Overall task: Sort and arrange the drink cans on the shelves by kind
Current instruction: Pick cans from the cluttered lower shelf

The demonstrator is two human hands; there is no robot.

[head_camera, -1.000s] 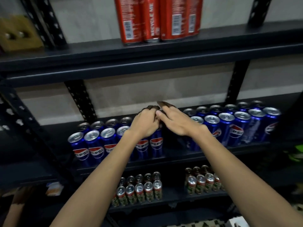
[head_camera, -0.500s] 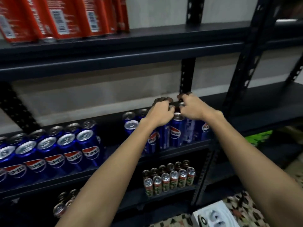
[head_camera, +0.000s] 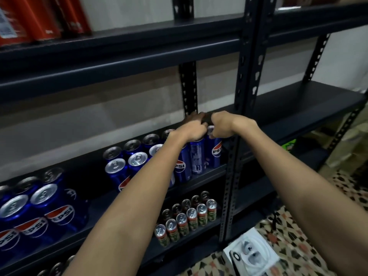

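Blue Pepsi cans (head_camera: 135, 160) stand in rows on the middle shelf (head_camera: 207, 174), with a second group (head_camera: 39, 206) further left. My left hand (head_camera: 191, 130) curls over the top of a slim blue Pepsi can (head_camera: 197, 156) at the right end of the row. Beside it, my right hand (head_camera: 221, 126) grips the top of the neighbouring Pepsi can (head_camera: 216, 152), which stands close to the dark upright post (head_camera: 232, 166). The two hands touch each other. Cans behind them are hidden.
Red cans (head_camera: 39, 20) line the top shelf at the left. Small green-and-red cans (head_camera: 189, 218) fill the lower shelf. Right of the post lies a bare dark shelf (head_camera: 298, 104). A white box (head_camera: 251, 255) sits on the patterned floor.
The view swung right along the shelf. Both hands moved from the gap between the Pepsi groups to the row's right end by the post and curled onto can tops.
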